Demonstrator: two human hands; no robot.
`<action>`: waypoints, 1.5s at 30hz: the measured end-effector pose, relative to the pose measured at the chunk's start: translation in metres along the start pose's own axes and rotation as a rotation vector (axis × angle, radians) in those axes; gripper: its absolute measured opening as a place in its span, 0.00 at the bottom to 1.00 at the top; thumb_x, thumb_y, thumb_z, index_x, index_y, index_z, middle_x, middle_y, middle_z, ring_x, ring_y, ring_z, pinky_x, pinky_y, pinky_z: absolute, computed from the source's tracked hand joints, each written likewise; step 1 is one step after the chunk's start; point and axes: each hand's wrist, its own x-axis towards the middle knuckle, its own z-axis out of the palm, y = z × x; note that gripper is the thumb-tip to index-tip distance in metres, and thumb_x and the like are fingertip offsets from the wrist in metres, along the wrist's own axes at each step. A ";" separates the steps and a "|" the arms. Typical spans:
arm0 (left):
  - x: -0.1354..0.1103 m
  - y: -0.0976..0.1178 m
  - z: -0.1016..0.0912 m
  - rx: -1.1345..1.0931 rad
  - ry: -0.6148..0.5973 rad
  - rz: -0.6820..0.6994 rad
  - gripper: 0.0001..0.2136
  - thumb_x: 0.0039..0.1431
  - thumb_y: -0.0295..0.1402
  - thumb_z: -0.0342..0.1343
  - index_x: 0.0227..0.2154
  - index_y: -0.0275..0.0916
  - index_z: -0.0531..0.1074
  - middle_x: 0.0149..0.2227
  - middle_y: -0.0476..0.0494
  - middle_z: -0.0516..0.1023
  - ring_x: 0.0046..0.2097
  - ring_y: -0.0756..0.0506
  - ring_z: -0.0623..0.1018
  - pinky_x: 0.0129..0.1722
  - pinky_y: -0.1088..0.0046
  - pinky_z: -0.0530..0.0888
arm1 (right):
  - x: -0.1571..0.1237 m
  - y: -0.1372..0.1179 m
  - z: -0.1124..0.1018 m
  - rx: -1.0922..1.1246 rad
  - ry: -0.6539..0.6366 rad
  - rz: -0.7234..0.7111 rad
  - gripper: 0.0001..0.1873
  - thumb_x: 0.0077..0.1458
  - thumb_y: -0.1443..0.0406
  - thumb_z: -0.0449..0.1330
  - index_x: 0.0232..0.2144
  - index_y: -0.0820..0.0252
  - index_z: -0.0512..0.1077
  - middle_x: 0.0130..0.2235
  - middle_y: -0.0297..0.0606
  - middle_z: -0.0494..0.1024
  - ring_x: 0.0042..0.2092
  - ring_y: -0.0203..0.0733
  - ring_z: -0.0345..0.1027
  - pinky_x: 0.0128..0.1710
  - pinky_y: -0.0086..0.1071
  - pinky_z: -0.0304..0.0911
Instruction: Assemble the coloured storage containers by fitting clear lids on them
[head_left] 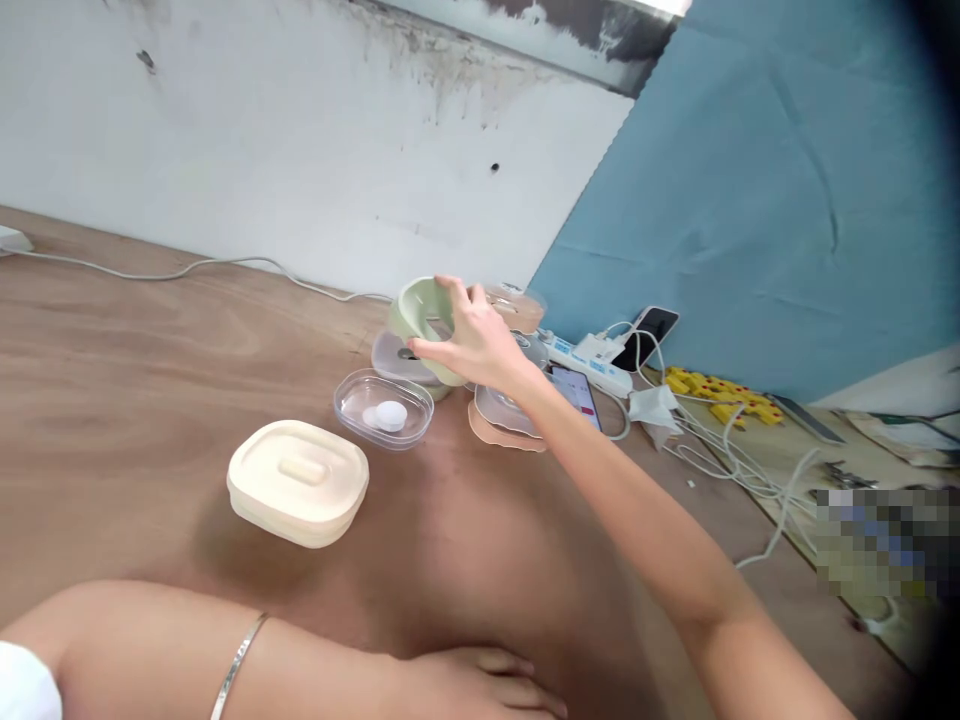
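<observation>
My right hand point(480, 338) reaches toward the wall, thumb and fingers gripping a pale green ring-shaped plastic part point(411, 310) by its rim. The part is tilted, with an opening through its middle. Below it sits a greyish translucent container piece point(390, 356), partly covered. Closer to me lies a clear shallow lid point(349, 410) with a white round piece point(391, 416) in it. A cream lidded box point(262, 465) stands on the wooden table to the left. Near the bottom edge my left hand point(487, 685) rests on the table, fingers stretched out and holding nothing.
Behind my right hand are a peach container point(525, 312) and a peach scalloped piece point(506, 435). A power strip point(592, 365), phones point(651, 335), white cables point(720, 460) and yellow blocks point(724, 395) lie to the right. A white wall point(300, 130) borders the table point(112, 380).
</observation>
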 end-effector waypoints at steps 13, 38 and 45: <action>0.006 0.005 -0.035 -0.168 -0.089 -0.046 0.16 0.68 0.30 0.43 0.55 0.26 0.62 0.56 0.39 0.70 0.58 0.47 0.68 0.62 0.72 0.58 | -0.059 -0.096 0.036 0.223 -0.468 -0.343 0.42 0.47 0.44 0.57 0.58 0.58 0.53 0.45 0.51 0.66 0.44 0.60 0.67 0.36 0.46 0.65; 0.006 0.004 -0.012 -0.077 0.018 -0.053 0.15 0.70 0.31 0.39 0.51 0.30 0.65 0.53 0.43 0.74 0.55 0.49 0.72 0.59 0.74 0.63 | -0.170 0.002 0.004 -0.073 -0.560 -0.270 0.51 0.39 0.57 0.67 0.63 0.57 0.50 0.57 0.54 0.61 0.49 0.60 0.61 0.45 0.52 0.61; 0.009 0.007 -0.017 -0.071 0.066 -0.082 0.14 0.70 0.34 0.42 0.49 0.32 0.67 0.51 0.45 0.75 0.52 0.51 0.74 0.57 0.77 0.64 | -0.146 -0.001 0.000 -0.008 -0.402 -0.351 0.34 0.56 0.46 0.52 0.58 0.60 0.59 0.57 0.48 0.64 0.52 0.54 0.61 0.49 0.48 0.60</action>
